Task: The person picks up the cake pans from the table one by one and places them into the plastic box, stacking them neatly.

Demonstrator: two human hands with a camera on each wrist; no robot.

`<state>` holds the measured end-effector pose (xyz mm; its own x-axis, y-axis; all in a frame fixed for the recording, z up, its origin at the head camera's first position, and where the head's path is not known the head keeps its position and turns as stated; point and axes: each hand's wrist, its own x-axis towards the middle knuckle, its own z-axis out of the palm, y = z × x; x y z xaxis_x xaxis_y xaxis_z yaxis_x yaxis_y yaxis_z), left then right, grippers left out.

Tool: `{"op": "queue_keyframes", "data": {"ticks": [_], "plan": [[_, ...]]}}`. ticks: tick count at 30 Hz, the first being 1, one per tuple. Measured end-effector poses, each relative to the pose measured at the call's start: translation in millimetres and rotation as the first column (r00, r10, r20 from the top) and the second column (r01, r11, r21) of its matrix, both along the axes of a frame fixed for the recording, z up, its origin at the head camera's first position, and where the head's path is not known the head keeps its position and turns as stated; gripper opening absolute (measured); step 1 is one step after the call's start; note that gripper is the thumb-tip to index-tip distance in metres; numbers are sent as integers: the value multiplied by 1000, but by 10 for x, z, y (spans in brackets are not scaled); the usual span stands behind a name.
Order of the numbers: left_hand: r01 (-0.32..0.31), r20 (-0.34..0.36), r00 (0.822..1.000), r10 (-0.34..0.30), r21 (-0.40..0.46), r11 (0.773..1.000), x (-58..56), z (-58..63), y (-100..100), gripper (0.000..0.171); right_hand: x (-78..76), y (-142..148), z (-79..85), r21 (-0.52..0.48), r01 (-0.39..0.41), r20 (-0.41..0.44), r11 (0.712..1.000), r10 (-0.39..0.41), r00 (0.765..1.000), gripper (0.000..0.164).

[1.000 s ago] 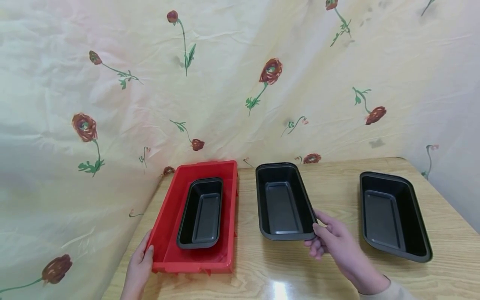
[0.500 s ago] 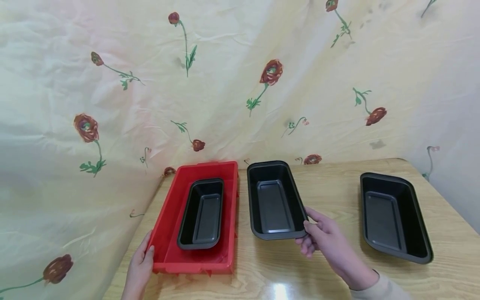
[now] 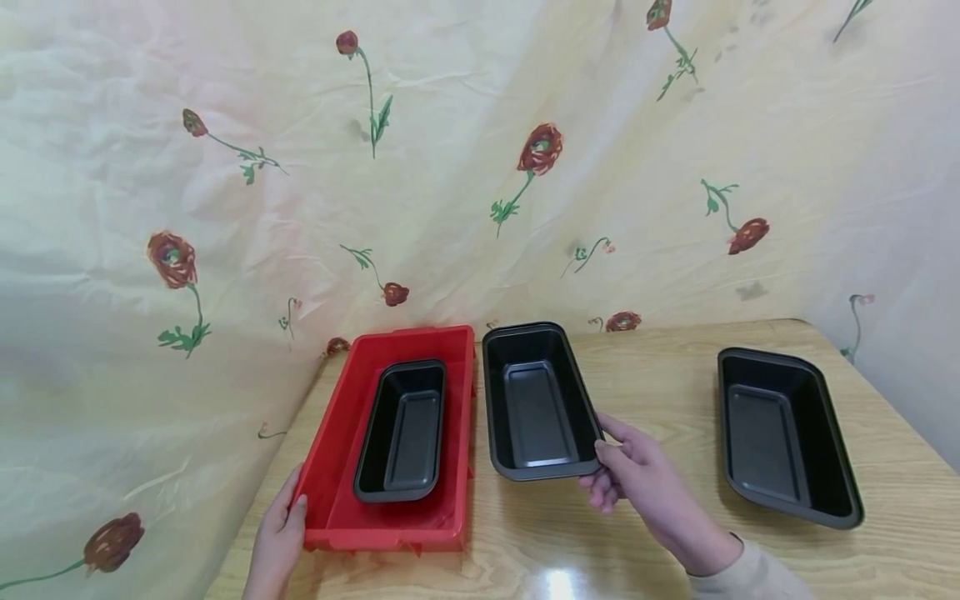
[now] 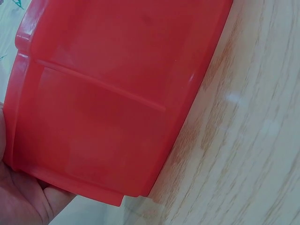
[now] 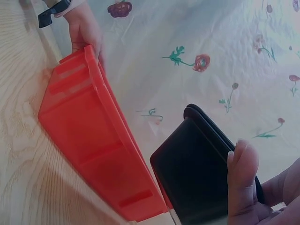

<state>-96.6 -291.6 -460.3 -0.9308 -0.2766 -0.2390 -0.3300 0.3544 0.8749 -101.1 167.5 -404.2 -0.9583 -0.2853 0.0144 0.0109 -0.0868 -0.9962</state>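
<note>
My right hand (image 3: 633,479) pinches the near right corner of a black loaf pan (image 3: 538,408), thumb over the rim and fingers beneath. In the right wrist view this loaf pan (image 5: 194,173) is raised beside the red bin's outer wall. The red plastic bin (image 3: 322,492) stands on the table to the left. My left hand (image 3: 277,533) grips its near left corner; the left wrist view shows that hand (image 4: 28,197) at the bin's rim. Inside the bin lies a second black loaf pan (image 3: 412,442), with red floor showing around it.
A third black loaf pan (image 3: 772,442) sits on the right part of the wooden table (image 3: 645,358). Behind the table and along the left hangs a pale cloth (image 3: 450,167) with red flowers.
My right hand has carried its loaf pan leftward, nearer the red bin's right side. The left hand, the bin and the other two pans stay in place.
</note>
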Motion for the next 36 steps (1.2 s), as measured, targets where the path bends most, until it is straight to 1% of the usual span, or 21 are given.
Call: {"op": "queue_keyframes", "data": {"ticks": [12, 20, 27, 36], "plan": [[-12, -10, 1000, 12, 0, 1000, 1, 8, -20, 59, -11, -103, 89, -5, -28, -7, 1000, 28, 1000, 59], [-12, 2, 1000, 12, 9, 1000, 10, -17, -23, 59, -25, -175, 91, -21, -51, -24, 998, 51, 998, 57], [-11, 7, 1000, 11, 11, 1000, 14, -1, -10, 59, -51, -244, 97, -33, -64, -30, 997, 63, 998, 56], [0, -17, 1000, 0, -10, 1000, 21, 13, -3, 58, -71, -343, 126, -46, -79, -23, 996, 78, 997, 57]]}}
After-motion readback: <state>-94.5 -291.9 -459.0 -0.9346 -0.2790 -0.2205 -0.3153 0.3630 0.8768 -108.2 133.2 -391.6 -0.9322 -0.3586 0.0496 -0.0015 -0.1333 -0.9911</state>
